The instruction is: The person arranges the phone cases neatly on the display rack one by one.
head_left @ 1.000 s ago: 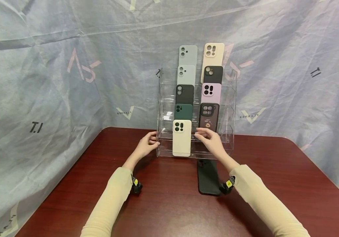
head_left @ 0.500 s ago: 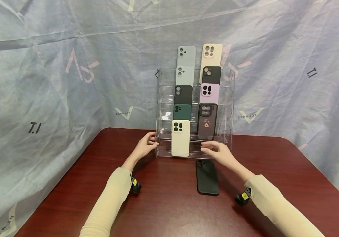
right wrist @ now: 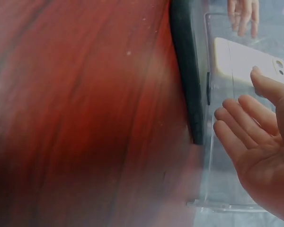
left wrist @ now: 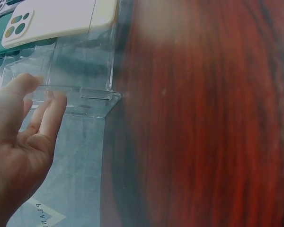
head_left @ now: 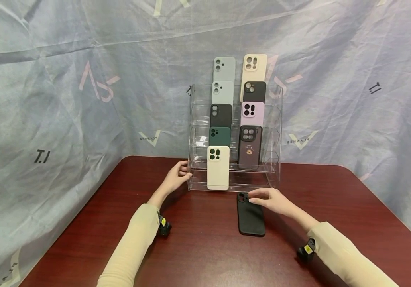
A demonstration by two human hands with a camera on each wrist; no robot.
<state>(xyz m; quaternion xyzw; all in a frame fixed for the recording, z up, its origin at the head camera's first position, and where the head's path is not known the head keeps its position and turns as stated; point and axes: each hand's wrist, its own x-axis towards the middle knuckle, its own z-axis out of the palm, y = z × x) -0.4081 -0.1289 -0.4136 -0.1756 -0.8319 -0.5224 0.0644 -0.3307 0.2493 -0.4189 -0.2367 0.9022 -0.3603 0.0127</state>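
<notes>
My left hand [head_left: 175,177] is at the left side of the clear tiered display rack [head_left: 236,186]; its thumb and fingers pinch the side panel. In the left wrist view the thumb [left wrist: 26,84] and fingers lie on either side of the clear plastic edge. A black phone case [head_left: 251,217] lies flat on the table before the rack. Over its top right corner hovers my right hand [head_left: 271,200], thumb apart from the fingers. The right wrist view shows this hand [right wrist: 265,161] with extended fingers and nothing in them, beside the black case [right wrist: 185,71].
Several phone cases stand in two columns on the rack. At the bottom left is a cream case [head_left: 218,169], below a green case [head_left: 220,136]. On the right, a dark printed case [head_left: 250,153] stands below a lilac case [head_left: 257,113]. A grey cloth [head_left: 83,99] hangs behind the table [head_left: 191,247].
My right hand has left the dark printed case and come down and forward to the black case on the table. The left hand has kept its place at the rack's side.
</notes>
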